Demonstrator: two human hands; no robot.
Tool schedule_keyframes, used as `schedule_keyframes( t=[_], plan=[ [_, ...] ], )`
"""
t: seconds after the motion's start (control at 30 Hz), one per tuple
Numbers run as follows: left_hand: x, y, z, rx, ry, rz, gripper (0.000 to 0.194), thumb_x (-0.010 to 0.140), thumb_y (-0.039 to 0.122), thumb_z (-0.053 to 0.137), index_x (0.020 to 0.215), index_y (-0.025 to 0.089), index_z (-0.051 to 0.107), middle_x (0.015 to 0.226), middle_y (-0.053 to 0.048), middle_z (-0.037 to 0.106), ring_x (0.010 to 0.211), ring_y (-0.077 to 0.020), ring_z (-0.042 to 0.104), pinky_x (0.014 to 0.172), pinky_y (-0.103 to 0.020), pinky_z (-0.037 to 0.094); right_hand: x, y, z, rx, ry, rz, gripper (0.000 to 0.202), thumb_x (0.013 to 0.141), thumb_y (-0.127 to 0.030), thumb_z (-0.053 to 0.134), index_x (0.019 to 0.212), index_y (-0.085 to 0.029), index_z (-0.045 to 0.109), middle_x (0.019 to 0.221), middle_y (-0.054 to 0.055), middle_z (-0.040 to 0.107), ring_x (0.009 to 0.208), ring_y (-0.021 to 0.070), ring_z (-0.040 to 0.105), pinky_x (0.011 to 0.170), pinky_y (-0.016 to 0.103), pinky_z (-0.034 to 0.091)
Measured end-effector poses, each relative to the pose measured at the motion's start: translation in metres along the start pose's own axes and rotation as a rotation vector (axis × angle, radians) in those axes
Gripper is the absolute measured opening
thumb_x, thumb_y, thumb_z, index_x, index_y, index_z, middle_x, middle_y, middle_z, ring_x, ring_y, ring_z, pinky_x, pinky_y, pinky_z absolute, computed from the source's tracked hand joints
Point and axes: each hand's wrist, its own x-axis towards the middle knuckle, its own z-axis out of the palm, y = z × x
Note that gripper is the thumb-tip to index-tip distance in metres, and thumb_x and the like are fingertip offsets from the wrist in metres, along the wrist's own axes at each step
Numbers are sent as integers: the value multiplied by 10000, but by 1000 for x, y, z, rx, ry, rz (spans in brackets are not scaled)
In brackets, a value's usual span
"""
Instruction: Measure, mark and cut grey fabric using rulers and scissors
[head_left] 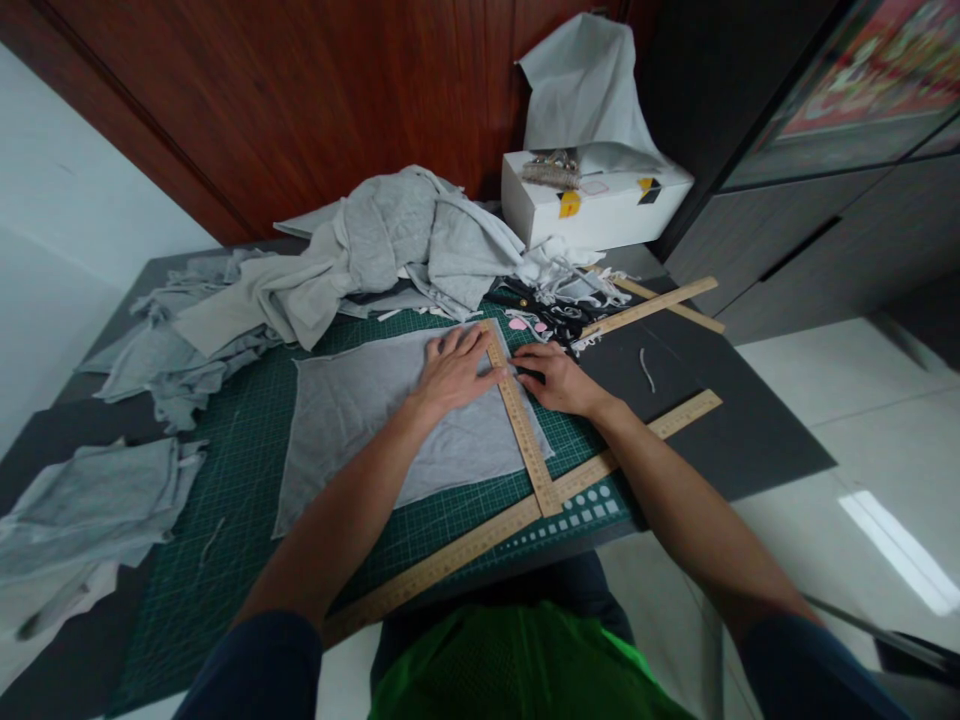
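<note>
Fingers (471,340) spread, left hand (453,372) presses wooden ruler (523,428).

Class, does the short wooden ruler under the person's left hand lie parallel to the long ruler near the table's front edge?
No, the short ruler lies crosswise, its near end meeting the long ruler.

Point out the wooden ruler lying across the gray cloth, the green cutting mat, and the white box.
Wooden ruler (520,418), head view: middle of its length.
Green cutting mat (241,440), head view: bare gridded surface.
White box (592,217), head view: front side.
</note>
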Motion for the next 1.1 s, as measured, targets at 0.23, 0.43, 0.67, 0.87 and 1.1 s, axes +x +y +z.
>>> schedule_keyframes(
  t=[0.23, 0.43, 0.67, 0.87, 1.1],
  plan=[
    [-1, 2, -6, -9, 86, 51, 661, 1061, 620, 458, 1623, 272, 450, 1730, -104, 395, 1595, -371, 297, 1272, -587, 192, -1, -2, -5, 82, 62, 71, 285, 953, -175, 632, 1183, -206, 798, 1241, 133, 768, 1170, 284, 707, 1080, 501, 552],
    [-4, 4, -15, -101, 143, 116, 541, 1021, 529, 583, 1467, 223, 609, 1612, -118, 549, 1536, -348, 389, 1251, -564, 263, -3, 5, -15, 21, 168, 263, 229, 941, -154, 600, 1049, -194, 799, 1095, 126, 786, 1026, 265, 736, 970, 420, 596],
    [-7, 9, -16, -174, 146, 184, 465, 930, 490, 720, 1312, 225, 714, 1484, -105, 643, 1445, -343, 477, 1182, -526, 352, 38, 8, -18, -175, 81, 377, 271, 943, -160, 594, 1097, -162, 818, 1071, 140, 798, 991, 281, 735, 958, 390, 572],
    [-8, 7, -13, -204, 126, 215, 427, 902, 472, 752, 1258, 236, 733, 1432, -95, 677, 1406, -336, 512, 1163, -523, 371, 78, 7, -7, -340, -83, 410, 266, 943, -135, 574, 1047, -101, 816, 1067, 200, 764, 1046, 293, 693, 972, 353, 534],
    [-7, 5, -12, -231, 115, 208, 406, 899, 443, 743, 1244, 230, 748, 1446, -94, 670, 1410, -349, 503, 1170, -533, 369, 83, 15, -9, -354, -131, 412, 290, 1003, -191, 528, 1001, -108, 805, 1047, 194, 741, 1085, 313, 657, 978, 393, 513]
  ],
)
